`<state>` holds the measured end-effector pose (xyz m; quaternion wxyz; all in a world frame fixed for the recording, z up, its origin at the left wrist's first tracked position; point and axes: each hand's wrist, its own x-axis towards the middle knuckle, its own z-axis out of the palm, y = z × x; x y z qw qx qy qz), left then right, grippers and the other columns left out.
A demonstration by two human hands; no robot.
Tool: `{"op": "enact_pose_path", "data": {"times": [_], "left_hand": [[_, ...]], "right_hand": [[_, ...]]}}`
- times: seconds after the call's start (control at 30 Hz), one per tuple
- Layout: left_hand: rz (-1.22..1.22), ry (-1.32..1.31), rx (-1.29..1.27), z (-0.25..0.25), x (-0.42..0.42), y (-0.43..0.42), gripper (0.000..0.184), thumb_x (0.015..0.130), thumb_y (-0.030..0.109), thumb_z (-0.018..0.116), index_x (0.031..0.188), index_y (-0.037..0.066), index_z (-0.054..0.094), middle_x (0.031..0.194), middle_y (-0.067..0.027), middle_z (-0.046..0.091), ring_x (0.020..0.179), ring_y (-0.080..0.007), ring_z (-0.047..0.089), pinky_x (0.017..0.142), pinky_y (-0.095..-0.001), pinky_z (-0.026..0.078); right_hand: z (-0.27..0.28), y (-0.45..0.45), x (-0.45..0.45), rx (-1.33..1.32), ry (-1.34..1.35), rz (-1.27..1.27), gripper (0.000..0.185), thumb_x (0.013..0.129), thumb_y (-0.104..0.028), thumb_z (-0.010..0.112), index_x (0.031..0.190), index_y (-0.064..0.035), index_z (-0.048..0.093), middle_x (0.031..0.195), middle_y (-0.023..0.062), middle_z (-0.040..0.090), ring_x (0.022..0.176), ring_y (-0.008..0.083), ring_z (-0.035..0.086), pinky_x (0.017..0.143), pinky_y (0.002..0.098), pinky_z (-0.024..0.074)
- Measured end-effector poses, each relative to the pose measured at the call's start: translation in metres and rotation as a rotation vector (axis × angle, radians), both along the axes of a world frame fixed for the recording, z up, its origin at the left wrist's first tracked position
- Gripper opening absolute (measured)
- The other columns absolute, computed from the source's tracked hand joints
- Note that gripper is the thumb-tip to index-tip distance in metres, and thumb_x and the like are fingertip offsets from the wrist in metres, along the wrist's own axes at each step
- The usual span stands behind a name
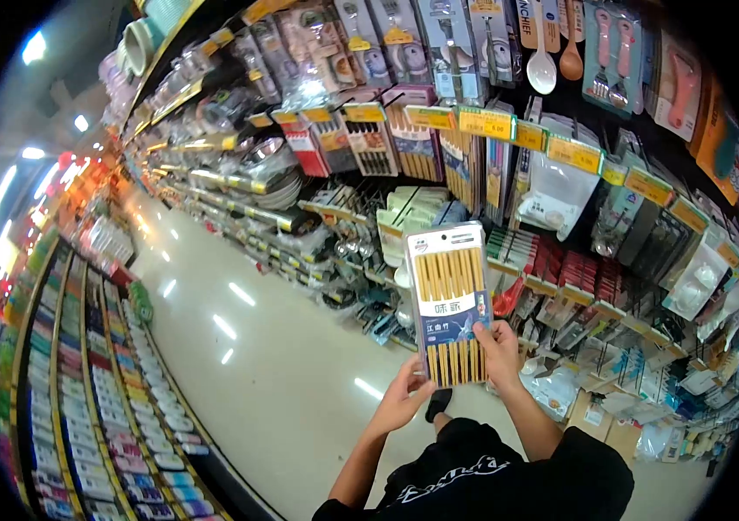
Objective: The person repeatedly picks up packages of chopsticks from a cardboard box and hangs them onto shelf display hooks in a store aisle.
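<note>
A flat pack of light wooden chopsticks (449, 308) with a white and blue label is held upright in front of the shelves. My left hand (402, 398) grips its lower left corner. On the lower right edge, my right hand (501, 352) has its thumb on the front of the pack and its other fingers behind. Behind the pack, other chopstick packs (413, 143) hang on hooks under yellow price tags.
Hanging utensils, including a white spoon (541, 73), fill the right side. Stacked bowls (281, 193) sit on a shelf further along. A second shelf of small goods (96, 382) stands at the left, with a shiny aisle floor (274, 365) between.
</note>
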<state>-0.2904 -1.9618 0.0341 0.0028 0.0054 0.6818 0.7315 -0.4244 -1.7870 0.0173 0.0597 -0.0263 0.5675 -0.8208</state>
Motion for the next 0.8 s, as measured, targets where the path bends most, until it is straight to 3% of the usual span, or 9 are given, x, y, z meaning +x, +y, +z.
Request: {"op": "enact_pose_path", "data": {"times": [0.1, 0.2, 0.27, 0.5, 0.67, 0.7, 0.8], "left_hand": [[0.123, 0.118, 0.015, 0.001, -0.080, -0.018, 0.055, 0.093, 0.009, 0.059, 0.140, -0.001, 0.032, 0.119, -0.0115, 0.055, 0.099, -0.0170, 0.059, 0.084, -0.0295, 0.048], [0.151, 0.210, -0.186, 0.016, -0.146, -0.038, 0.053, 0.092, 0.009, 0.060, 0.137, -0.002, 0.034, 0.114, -0.0119, 0.058, 0.097, -0.0166, 0.060, 0.083, -0.0298, 0.048], [0.162, 0.243, -0.171, 0.022, -0.183, -0.050, 0.048, 0.092, 0.009, 0.060, 0.132, -0.003, 0.037, 0.110, -0.0124, 0.060, 0.095, -0.0170, 0.061, 0.082, -0.0298, 0.049], [0.202, 0.356, -0.182, 0.011, -0.269, -0.081, 0.044, 0.090, 0.011, 0.064, 0.124, -0.005, 0.042, 0.105, -0.0135, 0.061, 0.091, -0.0167, 0.059, 0.080, -0.0302, 0.048], [0.129, 0.396, -0.247, 0.009, -0.308, -0.106, 0.044, 0.088, 0.014, 0.067, 0.121, -0.005, 0.044, 0.100, -0.0116, 0.061, 0.087, -0.0158, 0.057, 0.080, -0.0307, 0.047], [0.093, 0.401, -0.231, 0.010, -0.315, -0.109, 0.044, 0.088, 0.014, 0.068, 0.120, -0.005, 0.045, 0.099, -0.0114, 0.060, 0.087, -0.0158, 0.057, 0.080, -0.0307, 0.047], [-0.061, 0.371, -0.150, 0.010, -0.337, -0.120, 0.042, 0.088, 0.019, 0.068, 0.116, -0.005, 0.047, 0.097, -0.0112, 0.061, 0.085, -0.0154, 0.056, 0.080, -0.0307, 0.047]], "right_hand": [[0.018, -0.028, -0.047, -0.045, 0.062, -0.139, 0.024, 0.088, -0.019, 0.070, 0.082, -0.0070, 0.050, 0.070, -0.0060, 0.047, 0.062, 0.0024, 0.041, 0.054, 0.0200, 0.0328], [0.027, -0.050, -0.093, -0.029, 0.135, -0.245, 0.024, 0.086, -0.017, 0.071, 0.083, -0.0067, 0.050, 0.071, -0.0062, 0.047, 0.063, 0.0023, 0.040, 0.055, 0.0199, 0.0324], [0.026, -0.061, -0.119, 0.033, 0.203, -0.298, 0.024, 0.085, -0.016, 0.072, 0.084, -0.0065, 0.050, 0.072, -0.0059, 0.047, 0.063, 0.0022, 0.040, 0.055, 0.0198, 0.0323], [0.041, -0.093, -0.165, 0.010, 0.357, -0.354, 0.026, 0.084, -0.014, 0.072, 0.093, -0.0012, 0.051, 0.088, 0.0024, 0.056, 0.078, 0.0072, 0.051, 0.069, 0.0236, 0.0436], [0.047, -0.114, -0.187, -0.007, 0.418, -0.464, 0.029, 0.085, -0.014, 0.071, 0.099, 0.0001, 0.051, 0.092, 0.0039, 0.057, 0.080, 0.0085, 0.053, 0.072, 0.0242, 0.0449], [0.044, -0.114, -0.191, 0.131, 0.484, -0.527, 0.028, 0.086, -0.014, 0.070, 0.102, 0.0002, 0.051, 0.091, 0.0034, 0.057, 0.080, 0.0082, 0.053, 0.073, 0.0239, 0.0451], [0.052, -0.127, -0.193, 0.052, 0.306, -0.612, 0.027, 0.087, -0.014, 0.068, 0.103, 0.0000, 0.052, 0.091, 0.0026, 0.057, 0.081, 0.0081, 0.053, 0.073, 0.0238, 0.0452]]}}
